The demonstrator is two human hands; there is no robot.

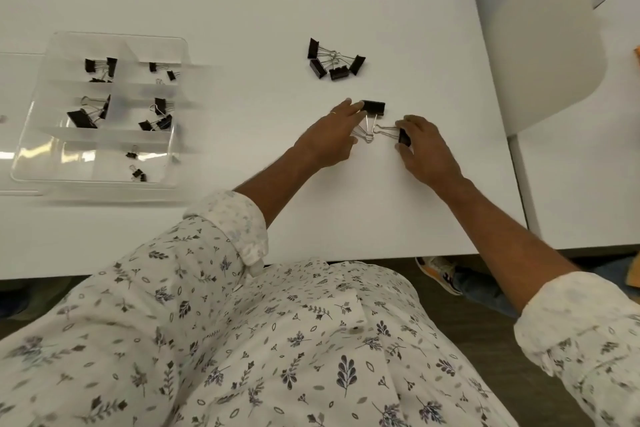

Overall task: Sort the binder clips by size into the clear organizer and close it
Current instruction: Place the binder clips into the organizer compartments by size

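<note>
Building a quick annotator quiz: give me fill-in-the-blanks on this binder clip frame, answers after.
1. The clear organizer sits to the ___ of both hands.
2. The organizer's lid is ___.
3. The left hand touches a large clip; the right hand grips a ___ one.
4. The loose pile holds ___ clips.

Answers: left; open; smaller; five

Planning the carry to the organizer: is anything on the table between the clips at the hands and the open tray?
Nothing visible. The stretch of white table between the left hand and the clear organizer is bare, and the organizer lies open. The cluster of binder clips sits farther back, off that line.
</note>
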